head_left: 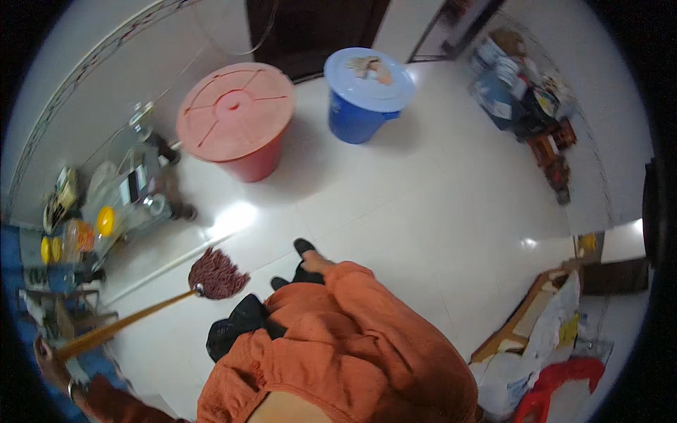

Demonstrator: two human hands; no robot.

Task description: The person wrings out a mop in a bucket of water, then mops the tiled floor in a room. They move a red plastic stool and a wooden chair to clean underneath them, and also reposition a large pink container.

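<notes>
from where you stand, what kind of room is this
Likely a home utility or storage room: glossy white tiled floor, a lidded red plastic bucket beside a lidded blue one, and a wooden-handled string mop.

White tiled floor (423, 211): red bin (236, 120), blue bin (367, 92) (both lidded).

Just above the left hand (53, 352), low at the left rim, a cluster of bottles (77, 236) stands by the wall: clear ones with yellow caps and orange labels (print too small to tell). Far across the floor, upper right, blue-and-white packets (504, 84) lie heaped.
</notes>
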